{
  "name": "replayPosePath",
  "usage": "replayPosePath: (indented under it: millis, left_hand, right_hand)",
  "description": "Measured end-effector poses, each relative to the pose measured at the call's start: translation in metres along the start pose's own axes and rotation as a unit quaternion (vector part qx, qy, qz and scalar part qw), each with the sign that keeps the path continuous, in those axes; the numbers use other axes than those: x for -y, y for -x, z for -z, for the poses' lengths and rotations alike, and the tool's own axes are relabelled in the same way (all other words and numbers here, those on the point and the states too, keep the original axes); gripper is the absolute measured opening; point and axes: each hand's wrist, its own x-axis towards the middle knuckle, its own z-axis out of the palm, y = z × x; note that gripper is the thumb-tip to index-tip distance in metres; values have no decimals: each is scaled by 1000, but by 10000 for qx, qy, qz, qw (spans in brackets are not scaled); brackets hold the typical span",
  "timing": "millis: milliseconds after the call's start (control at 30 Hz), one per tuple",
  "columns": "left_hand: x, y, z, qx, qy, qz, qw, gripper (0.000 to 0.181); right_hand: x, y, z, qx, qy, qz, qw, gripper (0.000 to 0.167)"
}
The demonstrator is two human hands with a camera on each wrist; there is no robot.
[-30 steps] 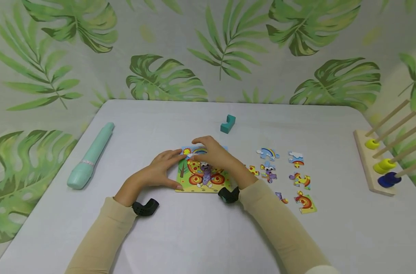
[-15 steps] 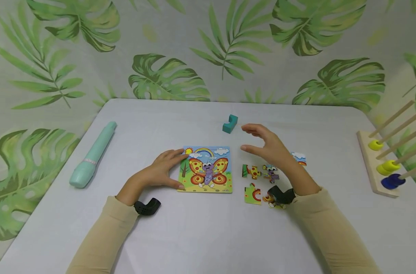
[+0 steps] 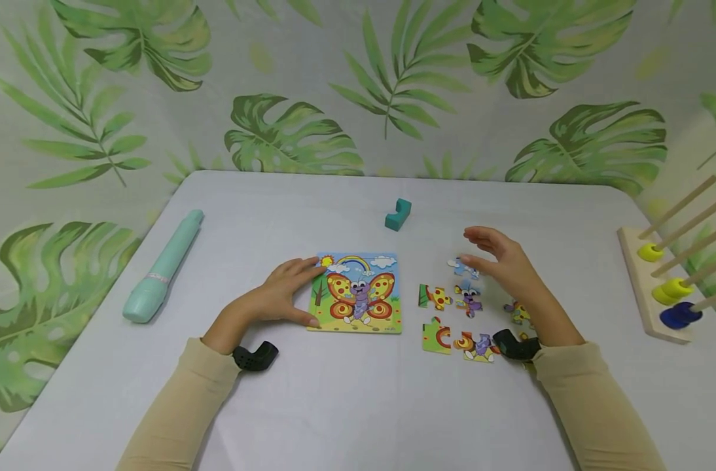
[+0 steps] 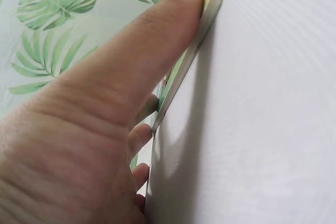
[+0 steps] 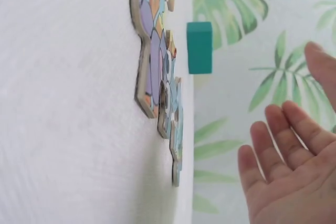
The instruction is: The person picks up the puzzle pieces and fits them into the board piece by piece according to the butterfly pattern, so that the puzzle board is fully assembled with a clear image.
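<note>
A square puzzle board [image 3: 358, 261] with a butterfly picture lies mid-table in the head view. My left hand [image 3: 277, 294] rests at its left edge, thumb [image 4: 173, 22] on the near corner and fingertips by the far part of that edge. To the right, my right hand [image 3: 507, 263] hovers over loose jigsaw pieces with fingers spread from the thumb, holding nothing. Near it are a cloud piece [image 3: 457, 265], a butterfly-head piece [image 3: 468, 299], a spotted-wing piece [image 3: 436, 297], a green corner piece [image 3: 433, 337] and a butterfly-body piece [image 3: 478, 347]. The right forearm hides other pieces.
A teal block [image 3: 398, 214] with a curved notch stands behind the board. On the left lies a mint-green toy microphone [image 3: 163, 268]. A wooden peg stand [image 3: 646, 288] with yellow and dark blue rings occupies the right edge. Leaf-patterned cloth [image 3: 299, 131] hangs behind.
My right hand has moved from above the board rightward to above the loose pieces, uncovering the butterfly picture. My left hand stays at the board's left edge.
</note>
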Motion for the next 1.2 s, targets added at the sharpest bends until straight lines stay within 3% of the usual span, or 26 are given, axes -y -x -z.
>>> replayPosePath:
  millis: [267, 433, 867, 1200]
  left_hand:
    - [-1, 0, 1, 15, -40, 20, 10000, 99]
    - [0, 0, 0, 2, -37, -18, 10000, 99]
    - [1, 0, -2, 103, -36, 179, 9998, 99]
    - [1, 0, -2, 119, -61, 199, 9997, 99]
  right_hand:
    - [-39, -4, 5, 66, -72, -350, 9993, 55]
    - [-52, -4, 7, 214, 51, -574, 9981, 59]
    - [-62, 1, 16, 831, 797, -976, 9885, 64]
    - [-64, 0, 16, 952, 1467, -847, 9810, 54]
